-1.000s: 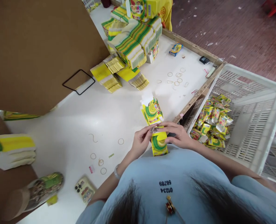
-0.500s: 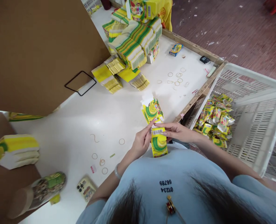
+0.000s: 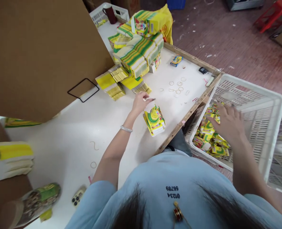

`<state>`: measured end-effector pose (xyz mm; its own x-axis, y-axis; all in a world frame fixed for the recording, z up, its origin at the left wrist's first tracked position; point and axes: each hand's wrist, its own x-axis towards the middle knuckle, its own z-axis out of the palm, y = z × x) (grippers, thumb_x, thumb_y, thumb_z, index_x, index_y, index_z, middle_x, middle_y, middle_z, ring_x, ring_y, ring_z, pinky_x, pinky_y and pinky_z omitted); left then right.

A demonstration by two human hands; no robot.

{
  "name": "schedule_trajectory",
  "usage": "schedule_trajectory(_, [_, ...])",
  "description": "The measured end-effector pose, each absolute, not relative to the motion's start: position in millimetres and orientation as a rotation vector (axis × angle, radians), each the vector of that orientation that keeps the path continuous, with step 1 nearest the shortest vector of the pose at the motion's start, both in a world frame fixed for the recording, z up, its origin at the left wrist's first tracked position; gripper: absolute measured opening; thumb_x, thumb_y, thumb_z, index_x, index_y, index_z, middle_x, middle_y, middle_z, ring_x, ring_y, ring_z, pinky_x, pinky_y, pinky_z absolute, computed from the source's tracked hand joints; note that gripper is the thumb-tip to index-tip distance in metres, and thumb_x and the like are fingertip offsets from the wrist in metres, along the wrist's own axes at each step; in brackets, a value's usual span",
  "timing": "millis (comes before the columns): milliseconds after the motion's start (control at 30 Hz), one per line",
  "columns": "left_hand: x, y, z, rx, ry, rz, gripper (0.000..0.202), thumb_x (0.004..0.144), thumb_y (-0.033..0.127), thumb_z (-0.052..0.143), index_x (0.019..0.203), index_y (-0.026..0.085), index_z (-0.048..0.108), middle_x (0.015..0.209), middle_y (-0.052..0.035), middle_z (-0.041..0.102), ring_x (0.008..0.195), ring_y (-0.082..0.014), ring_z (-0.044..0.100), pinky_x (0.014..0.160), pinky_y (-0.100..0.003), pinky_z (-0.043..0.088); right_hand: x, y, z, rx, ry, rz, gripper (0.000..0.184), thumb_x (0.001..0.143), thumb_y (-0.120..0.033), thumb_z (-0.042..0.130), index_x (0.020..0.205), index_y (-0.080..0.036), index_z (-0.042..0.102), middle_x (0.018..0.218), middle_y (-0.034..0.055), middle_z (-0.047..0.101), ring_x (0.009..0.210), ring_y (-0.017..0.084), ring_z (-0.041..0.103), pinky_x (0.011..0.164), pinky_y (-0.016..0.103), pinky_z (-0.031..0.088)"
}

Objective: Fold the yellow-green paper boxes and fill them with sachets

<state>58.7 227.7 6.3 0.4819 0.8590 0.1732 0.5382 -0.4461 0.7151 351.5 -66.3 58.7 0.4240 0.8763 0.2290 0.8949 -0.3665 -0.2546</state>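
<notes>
My left hand [image 3: 139, 103] is stretched out over the white table [image 3: 83, 133], just above a small stack of yellow-green folded cartons [image 3: 154, 120]. Its fingers are curled in a pinch, and a small white bit shows at the fingertips. My right hand [image 3: 228, 122] is down inside the white plastic crate [image 3: 270, 105] at the table's right. Slightly blurred, its fingers are stretched over the heap of yellow-green sachets [image 3: 210, 140].
A big pile of flat carton bundles [image 3: 136, 54] lies at the back of the table, beside a brown cardboard wall [image 3: 36, 54]. Rubber bands [image 3: 178, 87] are scattered about. A phone [image 3: 78, 197] and another carton bundle [image 3: 9, 159] are at the near left.
Both hands let go of the carton held against my chest; it is no longer there. The left hand moved out to the stack, and the right swung into the crate.
</notes>
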Motion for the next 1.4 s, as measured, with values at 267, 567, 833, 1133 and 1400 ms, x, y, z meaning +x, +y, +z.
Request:
schedule_trajectory(267, [48, 186, 60, 2.194, 0.883, 1.244, 0.04, 0.101, 0.05, 0.056, 0.08, 0.018, 0.065, 0.087, -0.0057, 0.068, 0.076, -0.0144, 0.061, 0.067, -0.027, 0.048, 230, 29, 50, -1.585, -1.507, 0.21, 0.061, 0.102, -0.053, 0.048, 0.153, -0.021, 0.04, 0.146, 0.019, 0.058, 0.139, 0.034, 0.054, 0.115, 0.057, 0.045])
schedule_trajectory(567, [36, 118, 105, 1.785, 0.947, 1.293, 0.048, 0.097, 0.069, 0.051, 0.101, 0.022, 0.064, 0.096, -0.0052, 0.07, 0.076, -0.0131, 0.067, 0.065, -0.025, 0.055, 178, 46, 56, -1.379, -1.406, 0.317, 0.037, 0.103, -0.051, 0.047, 0.124, -0.022, 0.058, 0.104, 0.0113, 0.075, 0.088, 0.023, 0.073, 0.079, 0.036, 0.06])
schedule_trajectory(833, [44, 63, 46, 1.888, 0.457, 0.919, 0.099, 0.09, 0.067, 0.065, 0.165, 0.039, 0.007, 0.165, -0.0174, 0.031, 0.135, -0.0325, 0.056, 0.11, -0.05, 0.051, 182, 29, 58, -1.358, -1.396, 0.005, 0.037, 0.109, -0.037, 0.028, 0.121, -0.028, 0.062, 0.103, 0.0044, 0.072, 0.103, 0.025, 0.071, 0.12, 0.058, 0.036])
schedule_trajectory(1133, [35, 54, 51, 1.819, 0.665, 1.011, 0.046, 0.1, 0.053, 0.055, 0.132, 0.022, 0.065, 0.128, -0.0146, 0.065, 0.125, -0.0288, 0.058, 0.108, -0.047, 0.048, 180, 16, 58, -1.403, -1.261, 0.395, 0.029, 0.108, -0.043, 0.037, 0.117, -0.025, 0.058, 0.107, 0.0082, 0.074, 0.099, 0.024, 0.072, 0.094, 0.045, 0.059])
schedule_trajectory(1400, [35, 36, 52, 1.35, 0.756, 0.828, 0.051, 0.097, 0.063, 0.055, 0.115, 0.018, 0.071, 0.103, -0.0091, 0.074, 0.092, -0.0213, 0.068, 0.083, -0.033, 0.056, 173, 11, 43, -1.317, -0.941, 0.548, 0.037, 0.094, -0.051, 0.067, 0.118, -0.024, 0.061, 0.12, 0.0097, 0.066, 0.099, 0.021, 0.075, 0.091, 0.039, 0.061])
